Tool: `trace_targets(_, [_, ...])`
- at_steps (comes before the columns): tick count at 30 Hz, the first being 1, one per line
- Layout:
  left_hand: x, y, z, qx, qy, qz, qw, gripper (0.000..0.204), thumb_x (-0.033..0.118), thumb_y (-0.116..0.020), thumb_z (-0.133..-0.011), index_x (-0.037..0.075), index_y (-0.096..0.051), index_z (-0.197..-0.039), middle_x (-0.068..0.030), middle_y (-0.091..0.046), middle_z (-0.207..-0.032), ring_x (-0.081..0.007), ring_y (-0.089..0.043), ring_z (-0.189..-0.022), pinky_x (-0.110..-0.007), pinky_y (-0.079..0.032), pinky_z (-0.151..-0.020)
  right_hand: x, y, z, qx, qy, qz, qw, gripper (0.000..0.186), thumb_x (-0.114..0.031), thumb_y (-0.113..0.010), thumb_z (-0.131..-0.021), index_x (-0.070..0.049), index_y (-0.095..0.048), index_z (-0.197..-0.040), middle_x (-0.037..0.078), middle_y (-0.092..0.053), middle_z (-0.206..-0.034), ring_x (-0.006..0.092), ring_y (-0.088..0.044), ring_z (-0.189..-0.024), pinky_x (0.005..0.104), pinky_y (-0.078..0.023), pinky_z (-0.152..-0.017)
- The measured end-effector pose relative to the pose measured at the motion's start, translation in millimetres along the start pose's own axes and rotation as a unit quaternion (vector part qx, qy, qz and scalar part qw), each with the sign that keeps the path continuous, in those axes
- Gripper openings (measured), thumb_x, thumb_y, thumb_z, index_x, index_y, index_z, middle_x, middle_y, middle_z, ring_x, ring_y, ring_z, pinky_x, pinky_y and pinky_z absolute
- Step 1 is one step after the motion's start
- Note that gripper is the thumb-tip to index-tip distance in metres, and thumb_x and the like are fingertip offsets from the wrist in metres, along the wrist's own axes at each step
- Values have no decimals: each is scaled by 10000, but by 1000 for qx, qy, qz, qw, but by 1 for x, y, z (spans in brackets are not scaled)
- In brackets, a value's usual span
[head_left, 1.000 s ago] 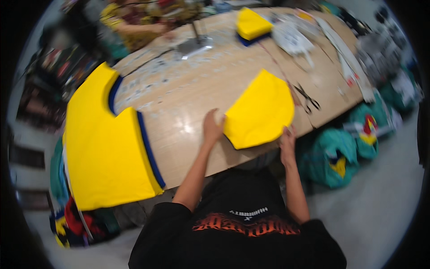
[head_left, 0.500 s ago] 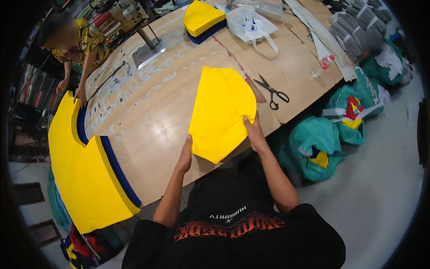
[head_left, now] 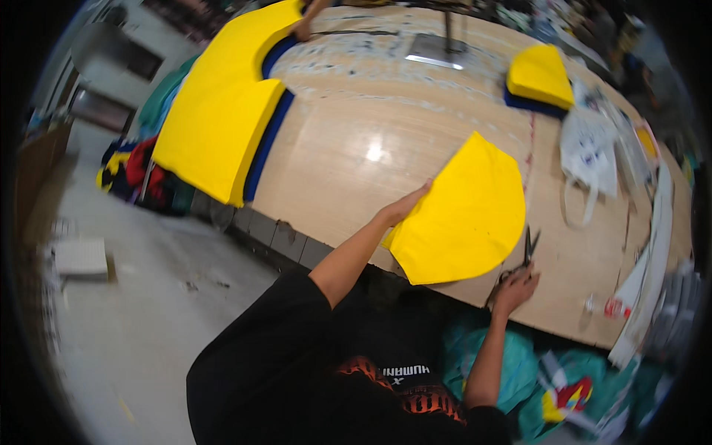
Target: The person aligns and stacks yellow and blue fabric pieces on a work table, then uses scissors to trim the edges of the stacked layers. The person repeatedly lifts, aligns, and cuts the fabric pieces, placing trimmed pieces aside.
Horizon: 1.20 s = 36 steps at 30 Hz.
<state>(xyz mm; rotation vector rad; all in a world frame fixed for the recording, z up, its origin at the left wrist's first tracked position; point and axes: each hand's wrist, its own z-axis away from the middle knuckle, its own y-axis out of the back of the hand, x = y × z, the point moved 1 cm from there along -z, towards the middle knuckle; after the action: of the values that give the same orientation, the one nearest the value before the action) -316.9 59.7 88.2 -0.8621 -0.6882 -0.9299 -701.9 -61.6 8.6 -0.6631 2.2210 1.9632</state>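
A rounded yellow cut fabric piece [head_left: 467, 215] lies tilted over the near edge of the table. My left hand [head_left: 409, 202] grips its left edge, with the fingers partly hidden beneath the cloth. To the right of the piece, my right hand [head_left: 517, 291] is closed around the handles of black fabric scissors [head_left: 528, 248], whose blades point away from me. Fingers and handles are slightly blurred there.
Large yellow cut panels [head_left: 222, 111] over dark blue ones cover the table's left end, where another person's hand [head_left: 302, 28] rests. Beyond are a metal machine base [head_left: 437, 52], a smaller yellow stack [head_left: 540, 78] and a white bag [head_left: 589, 141]. A bottle [head_left: 617, 308] lies right.
My right hand has let go of the yellow fabric piece and moved right onto the scissors. My left hand still holds the piece. The whole view has swung to the left.
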Motion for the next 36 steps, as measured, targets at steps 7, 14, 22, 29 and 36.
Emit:
trace_targets(7, [4, -16, 1, -22, -16, 5, 1000, 803, 636, -248, -1176, 56, -318, -1727, -143, -388, -1748, -283, -390, -1592, -399, -298, -1315, 14, -15, -7, 71, -57, -62, 994, 599, -339, -485, -1157, -161, -358, -1714, 341, -294, -1730, 510, -269, -1611, 610, -253, -1289])
trace_targets(14, [-37, 48, 27, 254, -158, -46, 953, 629, 488, -375, -1198, 12, -529, -1579, -163, -609, -1539, -233, -557, -1444, -395, -401, -1238, -15, -5, 9, 23, -6, -32, 999, 643, -331, -526, -1131, -84, -361, -1701, 355, -363, -1690, 536, -318, -1582, 571, -247, -1298])
trace_targets(22, [-74, 338, 299, 812, -241, -44, 529, 527, 438, -711, -1075, 35, -572, -1385, -115, -650, -1333, -207, -647, -1148, -381, -520, -973, -47, 65, -88, 283, -91, -142, 944, 621, -337, -607, -1128, 44, -453, -1592, 286, -674, -1400, 452, -664, -1258, 502, -525, -1131])
trace_targets(29, [-76, 482, 370, 564, -281, 307, 713, 1056, 784, -664, -961, 10, -390, -1626, -151, -529, -1600, -298, -519, -1465, -436, -386, -1239, -503, -48, 86, -216, 164, -470, 840, 398, -302, -418, -1175, -40, -662, -1349, 160, -696, -1326, 274, -671, -1195, 425, -506, -1088])
trace_targets(36, [-64, 512, 353, 459, -223, 400, 761, 902, 637, -642, -1052, 44, -356, -1669, -161, -510, -1644, -332, -542, -1477, -477, -476, -1208, -761, -232, 184, -600, -60, -444, 663, 1128, -795, -587, -1003, -29, -189, -1729, 218, -317, -1735, 381, -477, -1469, 465, -420, -1165])
